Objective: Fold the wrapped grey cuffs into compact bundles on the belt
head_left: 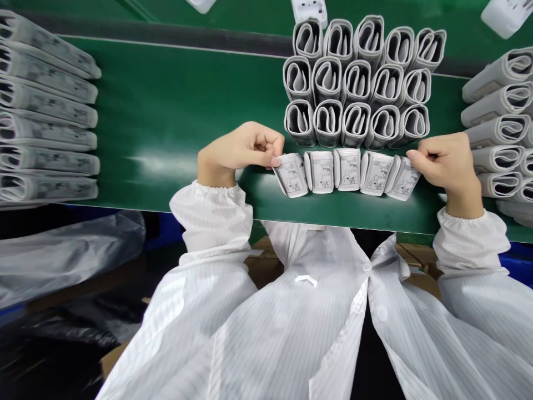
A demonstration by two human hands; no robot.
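Note:
A short row of folded grey blood pressure cuffs lies on the green bench, printed arm diagrams facing up. My left hand [254,145] is closed, thumb and finger pinching the outer top corner of the leftmost cuff [291,175]. At the other end, my right hand [447,158] is closed with its thumb and finger at the upper corner of the rightmost cuff [403,180]. Between them sit more cuffs, such as the middle cuff [348,170], untouched by my fingers. Both end cuffs tilt outward at the top. Just beyond stands a block of rolled cuffs [357,83], coiled ends upward.
A stack of folded cuffs [45,119] lies at the left of the green bench [179,111], and another stack of cuffs [495,130] at the right. White plastic housings [310,10] sit along the far side. A plastic bag [70,261] is below the bench's near edge.

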